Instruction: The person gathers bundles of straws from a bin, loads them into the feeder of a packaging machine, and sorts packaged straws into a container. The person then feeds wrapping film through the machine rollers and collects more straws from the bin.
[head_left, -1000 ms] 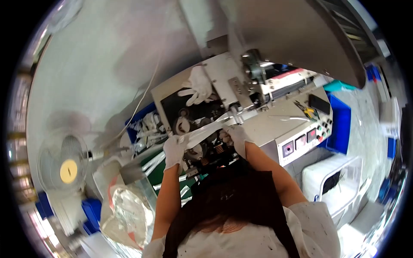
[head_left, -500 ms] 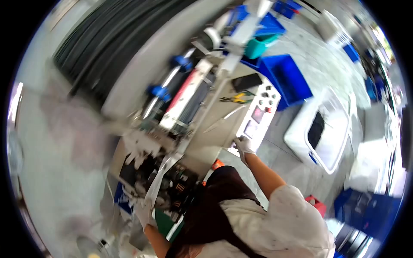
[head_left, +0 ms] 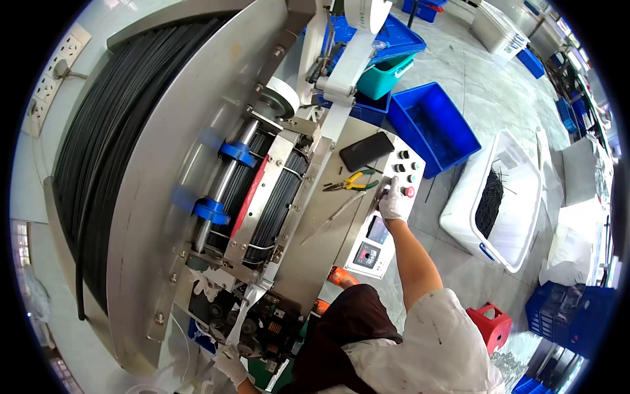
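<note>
My right hand (head_left: 392,202), in a whitish glove, reaches over the white control panel (head_left: 396,226). Its fingers are stretched out near the red button (head_left: 408,192), holding nothing that I can see. Down at the lower left, my gloved left hand (head_left: 231,365) is closed on the lower end of a white tape (head_left: 248,307). That tape runs up past the dark machine parts (head_left: 270,325) at the machine's near end. On the metal top lie yellow-handled pliers (head_left: 354,181), a black phone (head_left: 366,152) and a thin pale strip (head_left: 333,218).
A large reel of black cable (head_left: 125,131) stands at the left, beside rollers with blue collars (head_left: 213,211). To the right are a blue bin (head_left: 436,125), a white tub (head_left: 459,220) holding black pieces, and a red stool (head_left: 492,326).
My right hand has moved up the control panel, from its near edge towards the red button. My left hand sits lower in view, still at the tape. The view has shifted and sharpened.
</note>
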Demonstrator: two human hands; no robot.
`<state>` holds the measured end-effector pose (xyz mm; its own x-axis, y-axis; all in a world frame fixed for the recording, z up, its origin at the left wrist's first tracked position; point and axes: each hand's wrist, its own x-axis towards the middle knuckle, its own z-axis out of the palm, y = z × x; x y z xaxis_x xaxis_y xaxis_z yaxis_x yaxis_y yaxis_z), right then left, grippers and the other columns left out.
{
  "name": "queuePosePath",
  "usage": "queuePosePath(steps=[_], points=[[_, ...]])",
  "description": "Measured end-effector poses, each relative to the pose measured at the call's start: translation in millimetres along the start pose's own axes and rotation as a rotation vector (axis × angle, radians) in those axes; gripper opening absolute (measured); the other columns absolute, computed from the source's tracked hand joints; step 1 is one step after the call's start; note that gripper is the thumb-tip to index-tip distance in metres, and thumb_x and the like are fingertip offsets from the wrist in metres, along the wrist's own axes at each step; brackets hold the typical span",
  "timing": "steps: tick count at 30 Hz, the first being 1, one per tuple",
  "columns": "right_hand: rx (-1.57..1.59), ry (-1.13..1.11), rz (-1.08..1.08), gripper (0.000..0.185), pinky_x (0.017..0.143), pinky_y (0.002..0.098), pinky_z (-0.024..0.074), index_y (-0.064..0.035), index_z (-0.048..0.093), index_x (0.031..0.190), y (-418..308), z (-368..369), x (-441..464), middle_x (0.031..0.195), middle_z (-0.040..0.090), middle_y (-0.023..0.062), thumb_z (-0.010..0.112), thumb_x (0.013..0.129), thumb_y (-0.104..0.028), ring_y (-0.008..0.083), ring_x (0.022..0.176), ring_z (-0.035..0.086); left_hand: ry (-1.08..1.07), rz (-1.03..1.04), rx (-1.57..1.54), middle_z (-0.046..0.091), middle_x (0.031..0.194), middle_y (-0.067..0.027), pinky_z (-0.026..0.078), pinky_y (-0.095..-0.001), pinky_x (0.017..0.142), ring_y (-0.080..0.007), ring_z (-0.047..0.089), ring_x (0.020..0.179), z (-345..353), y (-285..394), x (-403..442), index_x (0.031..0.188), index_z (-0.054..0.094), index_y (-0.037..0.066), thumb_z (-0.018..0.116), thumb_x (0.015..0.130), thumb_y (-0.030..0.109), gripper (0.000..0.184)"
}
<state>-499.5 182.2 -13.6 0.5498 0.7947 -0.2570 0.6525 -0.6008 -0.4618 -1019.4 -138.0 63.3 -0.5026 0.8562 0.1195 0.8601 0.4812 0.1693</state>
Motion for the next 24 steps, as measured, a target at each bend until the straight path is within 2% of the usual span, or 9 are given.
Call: queuePosePath(steps=[7,15,17,18,19,21,22,23,24], points=[[0.044,0.006,-0.023,0.076,0.095,0.0396,0.0392,-0.0126,0.03,0.143,16,14,9,0.116,0.056,0.0247,0.051,0.071,-0.005,0.0417,0.112,0.051,0.036,-0.085,0.008,0.059,0.07,-0.0141,0.043,-0.0438,0.055,-0.0359,0.056,0.062,9,-7,-7,0.072,0.058,0.004,0.06,0.086,0.024,0.024],[0.009,-0.133,0.05,0.077,0.096,0.0424,0.0409,-0.0072,0.019,0.145,2,5,12,0.124,0.051,0.0265,0.054,0.076,-0.013,0.039,0.115,0.051,0.03,-0.105,-0.134,0.061,0.072,-0.0143,0.045,-0.0407,0.055,-0.0329,0.058,0.062,0,10,-1,0.076,0.061,0.003,0.063,0.084,0.03,0.028],[0.16,-0.108,0.101,0.073,0.096,0.0435,0.0399,-0.0081,0.023,0.143,-22,-17,-13,0.124,0.051,0.0259,0.054,0.078,-0.017,0.0419,0.114,0.051,-0.198,-0.179,0.066,0.062,0.075,-0.0144,0.046,-0.0398,0.057,-0.0307,0.06,0.064,10,-11,4,0.08,0.064,0.002,0.064,0.083,0.034,0.032],[0.219,-0.082,0.147,0.07,0.096,0.0444,0.0391,-0.0079,0.027,0.141,-34,-26,-37,0.127,0.051,0.0258,0.054,0.079,-0.021,0.0444,0.114,0.05,0.034,-0.087,-0.057,0.063,0.079,-0.0138,0.049,-0.0382,0.061,-0.0293,0.061,0.07,30,-31,-4,0.08,0.066,0.002,0.063,0.083,0.035,0.033],[0.196,0.051,0.009,0.067,0.096,0.0462,0.0389,-0.0108,0.03,0.141,-17,-5,-50,0.124,0.053,0.0252,0.055,0.08,-0.022,0.0438,0.111,0.052,-0.17,0.041,0.261,0.063,0.082,-0.0135,0.051,-0.0368,0.064,-0.0285,0.061,0.075,28,-32,1,0.082,0.067,0.003,0.062,0.084,0.031,0.029],[0.361,-0.139,0.05,0.063,0.093,0.044,0.0431,-0.011,0.036,0.138,-6,-5,-90,0.123,0.052,0.0257,0.06,0.08,-0.023,0.0414,0.107,0.055,-0.098,-0.019,-0.136,0.062,0.079,-0.0146,0.049,-0.0388,0.066,-0.0306,0.06,0.074,20,-20,-4,0.079,0.065,0.003,0.059,0.084,0.023,0.022],[0.524,-0.242,-0.145,0.062,0.088,0.0417,0.0459,-0.0094,0.04,0.134,60,56,-74,0.118,0.057,0.0224,0.063,0.078,-0.021,0.0358,0.103,0.058,-0.057,-0.037,-0.332,0.062,0.077,-0.0151,0.049,-0.0398,0.067,-0.0317,0.06,0.074,16,-14,-7,0.078,0.064,0.003,0.057,0.084,0.019,0.018],[0.546,-0.213,-0.013,0.054,0.085,0.04,0.0474,-0.0068,0.045,0.129,25,18,-133,0.112,0.061,0.018,0.063,0.079,-0.02,0.0288,0.098,0.06,-0.031,0.026,-0.052,0.061,0.075,-0.0166,0.047,-0.0431,0.068,-0.0347,0.059,0.073,9,-9,-6,0.079,0.062,0.003,0.055,0.083,0.014,0.014],[0.11,-0.225,-0.288,0.051,0.085,0.0369,0.0477,-0.0042,0.047,0.126,67,47,-126,0.109,0.062,0.0149,0.062,0.079,-0.019,0.0234,0.098,0.059,0.039,-0.047,-0.251,0.061,0.075,-0.0175,0.047,-0.0438,0.067,-0.0361,0.059,0.074,7,-10,-9,0.082,0.063,0.004,0.056,0.082,0.015,0.013]])
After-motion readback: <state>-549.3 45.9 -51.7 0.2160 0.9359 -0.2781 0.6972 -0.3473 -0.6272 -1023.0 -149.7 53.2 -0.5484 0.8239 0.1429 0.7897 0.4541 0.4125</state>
